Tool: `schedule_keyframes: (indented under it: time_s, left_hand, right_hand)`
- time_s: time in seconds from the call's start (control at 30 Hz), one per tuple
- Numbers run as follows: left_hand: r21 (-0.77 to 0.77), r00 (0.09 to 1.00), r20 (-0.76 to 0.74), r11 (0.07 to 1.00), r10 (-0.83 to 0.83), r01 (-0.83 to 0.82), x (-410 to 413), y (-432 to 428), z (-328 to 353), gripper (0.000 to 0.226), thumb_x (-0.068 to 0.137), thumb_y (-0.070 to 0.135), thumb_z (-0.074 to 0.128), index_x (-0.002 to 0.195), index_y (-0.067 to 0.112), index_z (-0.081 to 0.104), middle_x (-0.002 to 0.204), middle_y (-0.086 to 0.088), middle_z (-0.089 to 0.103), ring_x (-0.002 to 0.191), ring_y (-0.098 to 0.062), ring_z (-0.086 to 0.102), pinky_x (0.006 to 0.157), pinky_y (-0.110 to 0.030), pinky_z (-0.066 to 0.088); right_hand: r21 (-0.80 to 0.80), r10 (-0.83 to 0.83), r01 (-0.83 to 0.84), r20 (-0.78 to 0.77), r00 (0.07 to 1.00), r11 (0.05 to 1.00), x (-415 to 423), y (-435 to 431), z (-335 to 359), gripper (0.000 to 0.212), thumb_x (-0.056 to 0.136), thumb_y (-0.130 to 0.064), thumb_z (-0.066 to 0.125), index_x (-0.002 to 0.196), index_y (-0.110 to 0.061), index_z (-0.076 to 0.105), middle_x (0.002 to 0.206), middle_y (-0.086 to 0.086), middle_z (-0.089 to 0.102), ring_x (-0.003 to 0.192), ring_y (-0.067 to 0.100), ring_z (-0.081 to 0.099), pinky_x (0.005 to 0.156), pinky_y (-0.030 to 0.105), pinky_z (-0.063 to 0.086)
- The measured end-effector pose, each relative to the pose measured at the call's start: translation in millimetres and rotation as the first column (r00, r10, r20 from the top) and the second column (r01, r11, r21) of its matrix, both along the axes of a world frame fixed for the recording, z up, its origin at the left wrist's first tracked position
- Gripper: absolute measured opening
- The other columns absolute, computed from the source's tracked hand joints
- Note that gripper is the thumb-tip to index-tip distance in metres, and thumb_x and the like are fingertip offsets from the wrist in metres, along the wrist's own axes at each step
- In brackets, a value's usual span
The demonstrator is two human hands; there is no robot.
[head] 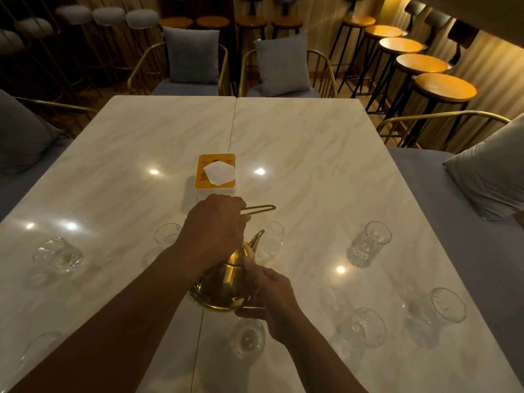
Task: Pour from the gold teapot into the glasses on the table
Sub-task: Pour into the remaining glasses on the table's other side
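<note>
A gold teapot (224,285) hangs tilted above the marble table (312,154), its spout pointing away toward a clear glass (272,236). My left hand (215,225) grips the teapot's thin wire handle from above. My right hand (269,293) holds the pot's lower side and base, thumb up along the body. Several clear glasses stand around: one behind my left wrist (167,234), one at the far left (58,255), one at the right (370,242), two at the near right (365,327) (442,307), and one under the pot (248,337).
A yellow tissue box (215,171) with a white tissue sits mid-table. Another glass (39,347) stands at the near left edge. Gold-framed chairs with grey cushions (192,56) surround the table, and wooden bar stools (445,87) line the right wall.
</note>
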State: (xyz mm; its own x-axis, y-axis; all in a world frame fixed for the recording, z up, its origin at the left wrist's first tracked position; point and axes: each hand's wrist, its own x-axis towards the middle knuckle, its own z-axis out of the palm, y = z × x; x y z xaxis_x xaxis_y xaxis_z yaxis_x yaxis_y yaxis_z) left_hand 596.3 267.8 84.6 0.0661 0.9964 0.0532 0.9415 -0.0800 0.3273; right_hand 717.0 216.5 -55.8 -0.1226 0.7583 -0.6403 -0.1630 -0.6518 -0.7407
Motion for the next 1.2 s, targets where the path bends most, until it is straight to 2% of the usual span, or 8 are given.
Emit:
schedule_keyframes:
  time_s: [0.27, 0.4, 0.6, 0.97, 1.2]
  left_hand:
    - [0.019, 1.0, -0.014, 1.0, -0.01, 0.01, 2, 1, 1, 0.033, 0.09, 0.037, 0.056, 0.116, 0.018, 0.062, 0.111, -0.004, 0.068, 0.099, -0.022, 0.063, 0.094, -0.039, 0.048]
    - [0.017, 1.0, -0.027, 1.0, -0.01, 0.01, 4, 0, 1, 0.035, 0.091, 0.038, 0.055, 0.118, 0.017, 0.061, 0.113, -0.004, 0.068, 0.101, -0.023, 0.063, 0.095, -0.04, 0.048]
    - [0.023, 1.0, -0.03, 1.0, 0.0, 0.001, 5, 0, 1, 0.035, 0.091, 0.039, 0.054, 0.118, 0.018, 0.061, 0.112, -0.004, 0.068, 0.099, -0.022, 0.063, 0.094, -0.039, 0.049]
    - [0.038, 0.999, -0.033, 0.999, 0.007, -0.006, 6, -2, 2, 0.036, 0.091, 0.04, 0.052, 0.118, 0.018, 0.062, 0.111, -0.004, 0.068, 0.099, -0.023, 0.064, 0.094, -0.043, 0.051]
    - [0.041, 1.0, -0.02, 0.999, 0.013, -0.012, 5, -3, 1, 0.036, 0.091, 0.04, 0.052, 0.117, 0.018, 0.062, 0.112, -0.003, 0.068, 0.101, -0.022, 0.064, 0.097, -0.041, 0.049]
  right_hand:
    - [0.003, 0.001, -0.001, 0.008, 1.0, 1.0, 3, 1, 1, 0.081, 0.08, -0.065, 0.074, 0.143, -0.017, 0.057, 0.129, 0.008, 0.071, 0.086, 0.026, 0.077, 0.072, 0.042, 0.068]
    - [-0.002, 0.011, -0.011, -0.007, 1.0, 1.0, 5, 0, 5, 0.071, 0.083, -0.062, 0.073, 0.137, -0.018, 0.061, 0.114, 0.001, 0.073, 0.084, 0.025, 0.077, 0.071, 0.041, 0.068]
    - [-0.009, 0.021, -0.021, -0.009, 1.0, 1.0, 6, -1, 6, 0.07, 0.083, -0.062, 0.073, 0.136, -0.017, 0.062, 0.122, 0.006, 0.073, 0.087, 0.027, 0.078, 0.072, 0.042, 0.068]
    - [-0.004, 0.044, -0.044, -0.018, 0.999, 0.999, 9, -1, 11, 0.061, 0.087, -0.059, 0.071, 0.13, -0.017, 0.065, 0.107, -0.001, 0.073, 0.083, 0.025, 0.077, 0.072, 0.04, 0.068]
    - [0.004, 0.053, -0.053, -0.018, 0.998, 0.999, 10, -1, 9, 0.065, 0.084, -0.062, 0.072, 0.132, -0.018, 0.064, 0.119, 0.005, 0.074, 0.085, 0.027, 0.078, 0.072, 0.041, 0.068]
